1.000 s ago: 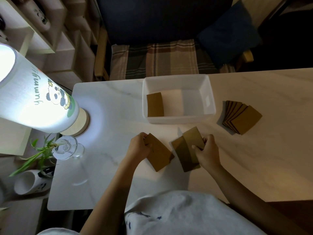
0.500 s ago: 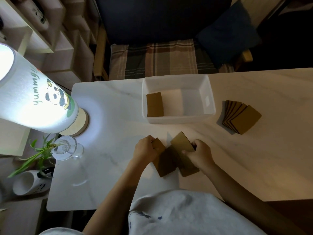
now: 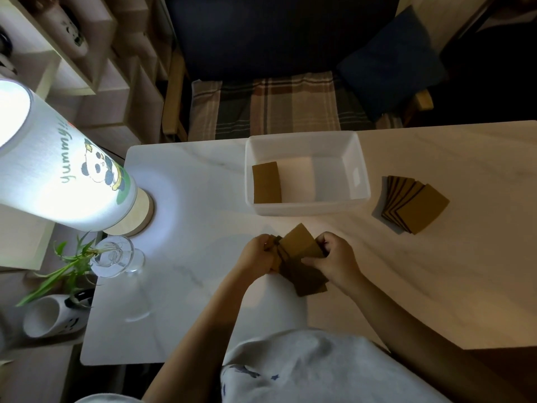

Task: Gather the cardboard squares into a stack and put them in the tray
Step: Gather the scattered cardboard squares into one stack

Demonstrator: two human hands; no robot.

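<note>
Both hands meet near the front edge of the table point(image 3: 203, 181): the left hand point(image 3: 257, 255) and right hand point(image 3: 334, 261) are closed on opposite sides of a bunch of cardboard squares point(image 3: 299, 245), pressing them together, with the lower squares fanned out untidily toward the person. Beyond them, near the back edge, stands a white tray point(image 3: 360, 170) with one square point(image 3: 266, 183) lying flat against its left wall. A second fanned pile point(image 3: 412, 205) rests toward the right edge, well apart from the tray. The surface is pale and marbled, brightly lit at the left corner by a glowing lamp point(image 3: 58, 170) printed with a panda and the word "yummy!!". Just in front of the lamp sits a glass vase point(image 3: 116, 255) with green leaves. Behind the table is a chair with a plaid cushion point(image 3: 279, 109); the room beyond is too dark to make out.
</note>
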